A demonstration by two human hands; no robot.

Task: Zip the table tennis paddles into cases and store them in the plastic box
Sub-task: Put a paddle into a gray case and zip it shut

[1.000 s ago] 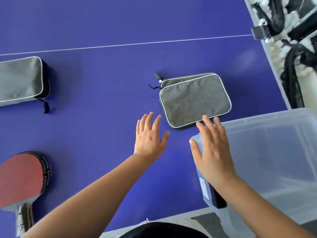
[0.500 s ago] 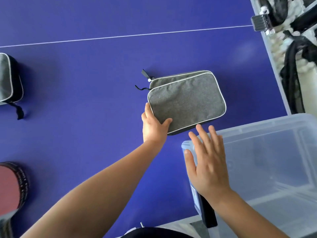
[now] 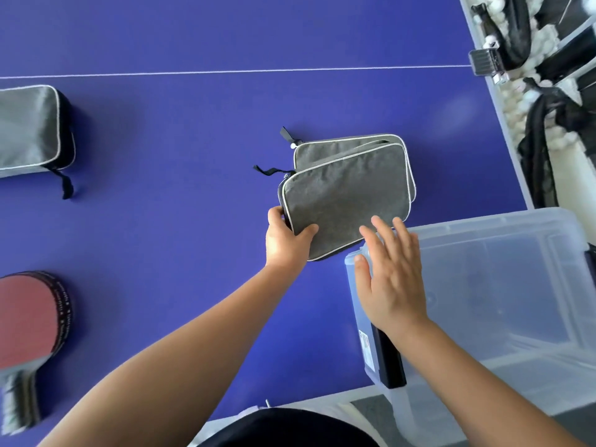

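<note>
The head view shows a grey fabric paddle case with pale piping (image 3: 345, 195) lying on the blue table-tennis desk (image 3: 193, 140), just beside the near-left corner of the clear plastic storage box (image 3: 503, 285). It seems that there are two such cases here, one on top of the other, the upper one shifted toward the person; a second piped edge shows behind it. I judge the case as light and soft on the outside, but stiff in the middle if a paddle is inside. The cloth is not slippery. A good place to hold it is a short edge or a corner, where the piping gives firmness, with a second hand under the opposite side so it does not sag.

The left hand (image 3: 285, 240) grips the near-left corner, thumb on top and fingers curled around the edge. The right hand (image 3: 392, 279) is flat with straight fingers, holding nothing, above the box corner with the fingertips near the case edge. Black zipper pulls (image 3: 283, 134) stick out at the far-left corner.

Further left lies another grey case (image 3: 32, 130), and a red-rubber paddle (image 3: 25, 321) is near the desk edge, not yet packed.
</note>
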